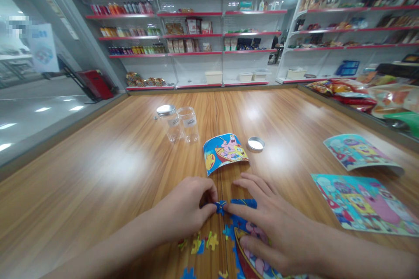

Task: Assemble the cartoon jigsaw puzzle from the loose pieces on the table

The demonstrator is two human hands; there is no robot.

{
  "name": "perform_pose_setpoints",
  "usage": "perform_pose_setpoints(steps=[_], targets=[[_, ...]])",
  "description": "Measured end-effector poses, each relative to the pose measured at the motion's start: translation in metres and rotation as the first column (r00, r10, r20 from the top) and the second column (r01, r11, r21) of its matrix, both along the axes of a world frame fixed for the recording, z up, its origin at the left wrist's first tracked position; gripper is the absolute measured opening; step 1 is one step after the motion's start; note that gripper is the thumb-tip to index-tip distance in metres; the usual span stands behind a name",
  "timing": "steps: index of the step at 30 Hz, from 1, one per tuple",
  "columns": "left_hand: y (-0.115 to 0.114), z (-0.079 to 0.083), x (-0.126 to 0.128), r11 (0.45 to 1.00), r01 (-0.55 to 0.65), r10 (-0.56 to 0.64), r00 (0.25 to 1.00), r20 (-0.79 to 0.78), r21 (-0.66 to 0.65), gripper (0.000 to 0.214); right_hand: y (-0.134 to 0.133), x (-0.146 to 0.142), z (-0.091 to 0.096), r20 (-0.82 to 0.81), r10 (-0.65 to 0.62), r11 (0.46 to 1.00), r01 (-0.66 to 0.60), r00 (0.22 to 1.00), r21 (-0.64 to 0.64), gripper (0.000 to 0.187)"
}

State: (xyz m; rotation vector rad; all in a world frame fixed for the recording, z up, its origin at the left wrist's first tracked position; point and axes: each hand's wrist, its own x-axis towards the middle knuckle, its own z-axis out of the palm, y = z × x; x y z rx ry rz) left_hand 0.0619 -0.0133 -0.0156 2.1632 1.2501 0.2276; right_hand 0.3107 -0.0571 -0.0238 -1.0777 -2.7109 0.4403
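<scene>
My left hand [188, 202] pinches a small blue jigsaw puzzle piece [220, 207] between thumb and index finger. My right hand [271, 222] lies spread over a partly joined jigsaw puzzle [240, 253], its index fingertip touching the edge of that same piece. The puzzle shows a pink figure in a brown boat on blue, and the hand hides much of it. Loose yellow puzzle pieces [212, 240] and a blue puzzle piece [188, 273] lie left of it. Beyond the hands stands a curved picture card [225, 153] with the same boat scene.
Two transparent jars stand at the back left, a lidded jar [170, 123] and an uncapped jar [189, 125]. A metal lid [256, 144] lies right of the card. At right are a curled cartoon picture [362, 151] and a finished-looking cartoon puzzle [366, 204]. Bagged snacks [347, 91] sit beyond the table's right edge.
</scene>
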Motion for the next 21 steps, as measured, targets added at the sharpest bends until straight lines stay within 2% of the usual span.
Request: perform_pose_setpoints(steps=[5,7,11,13,18,21], targets=[[0.001,0.004,0.000,0.999,-0.006,0.010,0.997,0.071,-0.051,0.006,-0.001,0.001,-0.002,-0.035,0.018,1.000,-0.018,0.999,0.016,0.059],[0.002,0.005,0.000,0.998,-0.004,0.010,0.994,0.112,-0.059,0.009,-0.001,0.002,-0.005,-0.103,0.006,1.000,-0.004,0.995,0.020,0.059],[0.001,0.002,0.003,0.998,-0.061,0.062,0.981,0.182,-0.009,0.013,0.005,0.005,-0.010,-0.341,-0.151,0.984,0.176,0.928,0.042,0.052],[-0.001,-0.002,0.006,0.996,-0.086,0.083,0.973,0.213,0.004,0.012,0.008,0.005,-0.012,-0.393,-0.201,0.972,0.233,0.898,0.037,0.047],[-0.008,-0.013,0.012,0.996,-0.055,0.040,0.976,0.212,0.066,0.009,0.010,0.003,-0.014,-0.382,-0.210,0.972,0.233,0.900,0.016,0.043],[-0.009,-0.013,0.010,0.993,-0.011,-0.009,0.985,0.171,0.113,0.017,0.008,0.003,-0.014,-0.361,-0.210,0.972,0.234,0.909,0.022,0.045]])
